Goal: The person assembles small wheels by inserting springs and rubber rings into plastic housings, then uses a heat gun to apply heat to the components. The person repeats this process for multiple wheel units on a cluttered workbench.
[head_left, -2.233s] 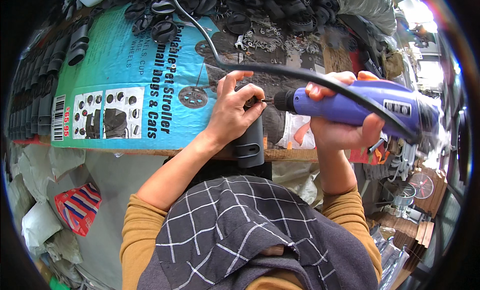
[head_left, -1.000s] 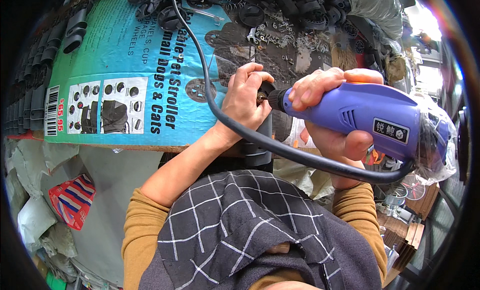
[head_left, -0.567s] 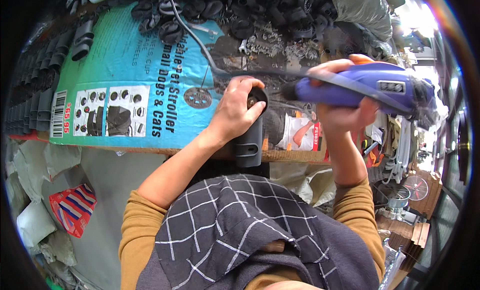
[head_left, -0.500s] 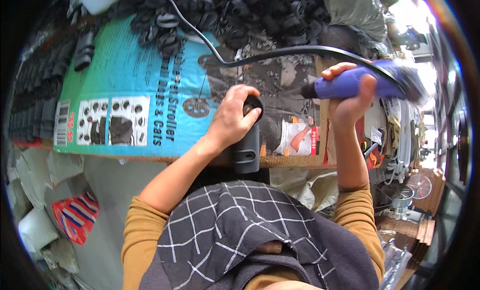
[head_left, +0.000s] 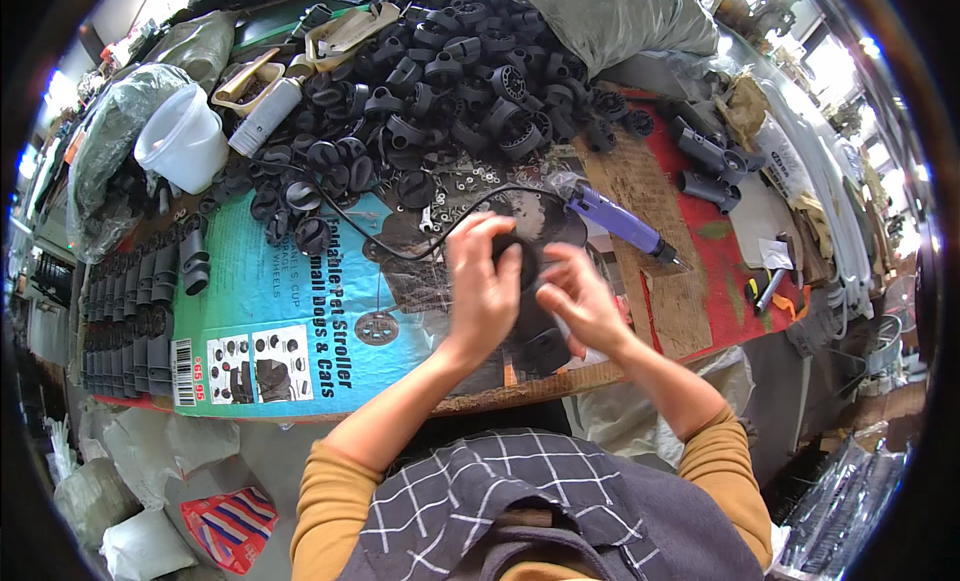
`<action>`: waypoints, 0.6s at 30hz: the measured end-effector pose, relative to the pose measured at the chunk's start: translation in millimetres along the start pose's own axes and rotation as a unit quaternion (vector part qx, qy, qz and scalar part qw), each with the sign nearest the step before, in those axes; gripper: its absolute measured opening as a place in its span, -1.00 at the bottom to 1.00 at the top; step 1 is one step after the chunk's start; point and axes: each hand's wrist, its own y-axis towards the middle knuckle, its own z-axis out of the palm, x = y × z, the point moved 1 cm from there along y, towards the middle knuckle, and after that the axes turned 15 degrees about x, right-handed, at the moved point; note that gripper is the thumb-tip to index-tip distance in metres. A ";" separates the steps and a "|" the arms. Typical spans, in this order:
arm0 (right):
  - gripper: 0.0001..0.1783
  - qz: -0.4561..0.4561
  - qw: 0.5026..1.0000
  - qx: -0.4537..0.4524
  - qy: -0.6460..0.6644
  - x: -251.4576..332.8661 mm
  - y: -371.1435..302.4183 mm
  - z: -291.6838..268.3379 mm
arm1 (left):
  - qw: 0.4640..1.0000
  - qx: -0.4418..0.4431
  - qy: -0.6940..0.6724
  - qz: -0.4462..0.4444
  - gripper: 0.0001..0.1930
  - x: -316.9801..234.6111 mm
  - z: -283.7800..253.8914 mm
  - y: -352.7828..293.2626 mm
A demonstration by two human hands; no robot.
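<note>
My left hand (head_left: 485,289) holds the round upper end of a black plastic tube fitting (head_left: 540,349), above the printed cardboard at the front of the bench. The hand and the part are blurred by motion. Just right of the fitting is my right hand (head_left: 585,301), fingers curved and apart; whether its fingertips touch the part is unclear. A purple electric screwdriver (head_left: 620,224) lies on the bench beyond my right hand, its black tip pointing right and toward me. From its back end a black cord (head_left: 425,253) curves away to the left.
Behind my hands is a big heap of black plastic fittings (head_left: 450,81), with loose small screws (head_left: 480,171) before it. Similar fittings (head_left: 135,311) stand in rows at the left. A white bucket (head_left: 182,139) stands back left; cutters with orange handles (head_left: 795,306) lie right.
The purple screwdriver has left my right hand and now lies on the bench. My right hand has come in beside the fitting in my left hand. The view has shifted, showing more of the bench's back.
</note>
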 end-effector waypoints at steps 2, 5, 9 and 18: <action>-0.51 0.036 0.987 -0.045 0.148 7.0 -5.2 1.3 | 1.000 0.007 -0.017 0.020 -0.57 -11.7 19.8 24.0; -0.53 0.006 0.966 -0.085 0.242 -8.4 7.0 -92.5 | 0.996 0.062 -0.019 0.060 -0.51 -14.4 14.3 27.5; -0.56 -0.035 0.892 -0.369 0.258 -50.0 46.5 -315.9 | 0.998 0.052 0.020 0.006 -0.62 12.0 -39.9 4.4; -0.61 -0.031 0.917 -0.317 0.240 -89.7 88.8 -393.2 | 0.838 -0.145 0.463 -0.249 -0.68 156.6 -316.1 14.7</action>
